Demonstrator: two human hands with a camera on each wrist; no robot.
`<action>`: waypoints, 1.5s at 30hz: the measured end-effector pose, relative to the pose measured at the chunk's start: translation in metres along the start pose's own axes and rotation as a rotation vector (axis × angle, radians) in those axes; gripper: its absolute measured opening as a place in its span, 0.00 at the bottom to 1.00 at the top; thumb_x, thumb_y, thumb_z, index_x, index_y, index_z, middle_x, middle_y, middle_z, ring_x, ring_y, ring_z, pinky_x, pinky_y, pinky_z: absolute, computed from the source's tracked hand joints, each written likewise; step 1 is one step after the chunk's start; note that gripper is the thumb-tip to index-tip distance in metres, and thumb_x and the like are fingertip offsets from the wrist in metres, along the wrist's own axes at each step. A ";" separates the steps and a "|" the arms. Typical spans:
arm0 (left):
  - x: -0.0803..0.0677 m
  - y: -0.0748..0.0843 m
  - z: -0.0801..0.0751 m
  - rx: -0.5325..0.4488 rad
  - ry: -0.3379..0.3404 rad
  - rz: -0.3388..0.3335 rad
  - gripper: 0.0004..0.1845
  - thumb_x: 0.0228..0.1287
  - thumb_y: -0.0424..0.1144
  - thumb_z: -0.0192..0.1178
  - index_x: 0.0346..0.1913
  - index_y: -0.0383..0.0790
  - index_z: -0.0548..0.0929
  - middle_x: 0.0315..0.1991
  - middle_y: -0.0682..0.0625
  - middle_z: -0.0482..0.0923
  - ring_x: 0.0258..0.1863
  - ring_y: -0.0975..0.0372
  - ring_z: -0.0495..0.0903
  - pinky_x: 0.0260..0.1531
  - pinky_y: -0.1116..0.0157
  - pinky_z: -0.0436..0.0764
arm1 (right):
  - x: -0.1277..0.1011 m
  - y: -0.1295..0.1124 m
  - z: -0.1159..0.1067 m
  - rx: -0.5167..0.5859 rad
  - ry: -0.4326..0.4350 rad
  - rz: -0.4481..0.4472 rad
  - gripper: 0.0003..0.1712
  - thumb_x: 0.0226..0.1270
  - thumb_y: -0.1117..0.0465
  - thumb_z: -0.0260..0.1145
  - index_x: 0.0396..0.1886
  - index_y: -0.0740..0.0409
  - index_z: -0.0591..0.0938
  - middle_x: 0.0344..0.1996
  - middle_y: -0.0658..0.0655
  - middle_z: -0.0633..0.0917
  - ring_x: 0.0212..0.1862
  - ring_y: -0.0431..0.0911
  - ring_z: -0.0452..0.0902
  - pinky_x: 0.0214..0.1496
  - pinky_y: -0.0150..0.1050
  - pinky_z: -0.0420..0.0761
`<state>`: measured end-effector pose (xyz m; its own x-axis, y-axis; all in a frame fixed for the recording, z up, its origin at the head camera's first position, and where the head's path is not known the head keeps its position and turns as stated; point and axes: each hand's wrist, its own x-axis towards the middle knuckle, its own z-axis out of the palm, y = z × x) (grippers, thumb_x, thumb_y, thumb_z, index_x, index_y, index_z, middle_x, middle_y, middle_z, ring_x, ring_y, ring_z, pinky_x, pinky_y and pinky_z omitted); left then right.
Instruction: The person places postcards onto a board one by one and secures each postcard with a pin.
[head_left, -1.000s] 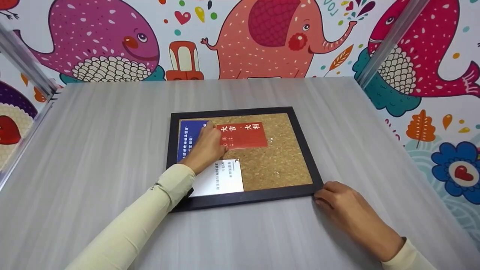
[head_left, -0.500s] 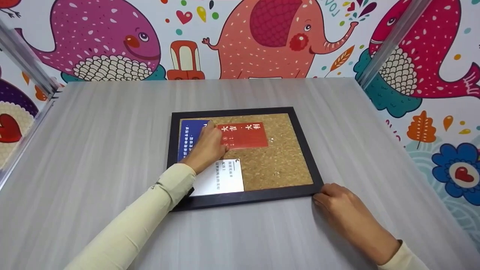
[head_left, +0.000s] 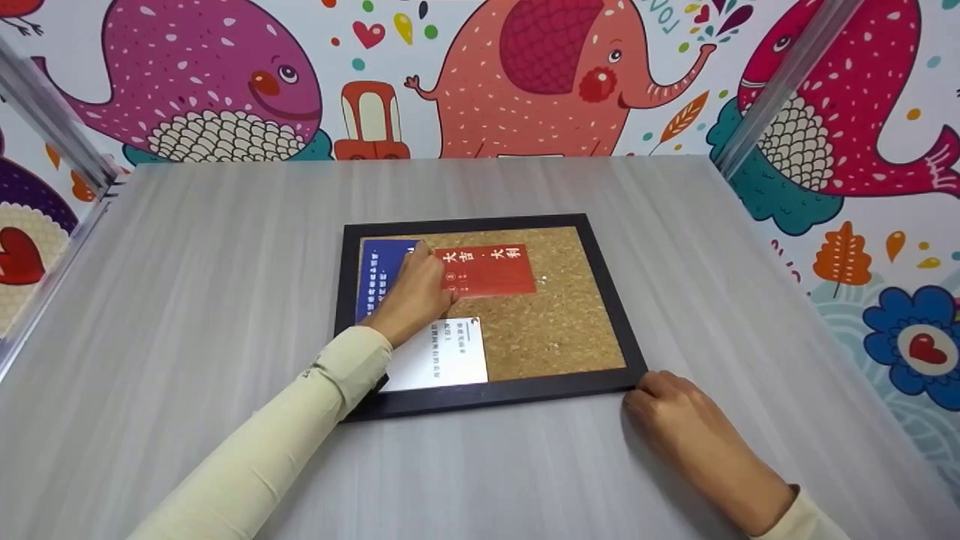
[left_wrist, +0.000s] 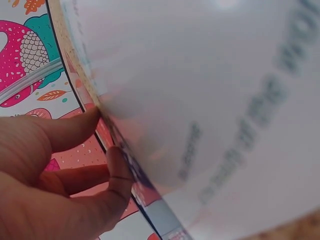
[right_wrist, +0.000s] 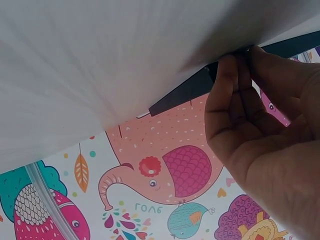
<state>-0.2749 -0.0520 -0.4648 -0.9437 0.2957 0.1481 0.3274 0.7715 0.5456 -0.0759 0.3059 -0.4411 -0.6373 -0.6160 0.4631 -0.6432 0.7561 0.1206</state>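
Cards sit pinned on a black-framed corkboard lying flat near the middle of the grey tabletop: a blue card at the upper left, a red card beside it, overlapping or meeting it under the hand, and a white card below. The left hand rests with curled fingers over the seam between blue and red, its fingertips bearing on something small there; whether that is a pin head cannot be told, since the knuckles hide it. The right hand grasps the frame's near right corner, fingers bent against the edge, as the right wrist view confirms. The left wrist view is mostly blurred card surface, with thumb and finger closed on a card edge. Judging from this, the main risk is the board sliding or pivoting on the smooth tabletop if the left hand pushes or pulls hard while the right holds only 1 corner. A pin levered sideways could tear the card, gouge the cork, or prick a fingertip.
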 end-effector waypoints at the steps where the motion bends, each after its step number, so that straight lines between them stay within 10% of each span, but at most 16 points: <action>1: 0.000 0.001 0.000 -0.005 -0.003 -0.006 0.09 0.57 0.28 0.77 0.36 0.23 0.89 0.52 0.36 0.75 0.52 0.43 0.79 0.64 0.48 0.79 | 0.000 0.000 0.000 -0.008 0.000 0.003 0.21 0.38 0.86 0.77 0.25 0.58 0.86 0.27 0.53 0.79 0.30 0.48 0.75 0.30 0.43 0.79; 23: -0.004 0.005 -0.006 -0.050 0.007 -0.008 0.07 0.57 0.27 0.76 0.30 0.26 0.87 0.52 0.35 0.76 0.52 0.43 0.78 0.70 0.47 0.76 | -0.001 -0.004 0.002 -0.126 0.004 -0.034 0.16 0.37 0.83 0.73 0.23 0.64 0.80 0.24 0.58 0.75 0.26 0.54 0.70 0.29 0.48 0.75; 45: -0.001 0.003 -0.003 -0.055 -0.004 -0.021 0.09 0.56 0.28 0.78 0.28 0.30 0.86 0.55 0.34 0.76 0.55 0.40 0.80 0.65 0.48 0.81 | 0.004 -0.005 -0.003 0.088 0.021 0.081 0.13 0.54 0.75 0.78 0.32 0.56 0.84 0.31 0.51 0.81 0.33 0.45 0.78 0.32 0.43 0.82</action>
<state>-0.2732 -0.0518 -0.4613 -0.9500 0.2824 0.1330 0.3046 0.7456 0.5927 -0.0746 0.3002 -0.4370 -0.6805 -0.5482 0.4863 -0.6253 0.7804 0.0047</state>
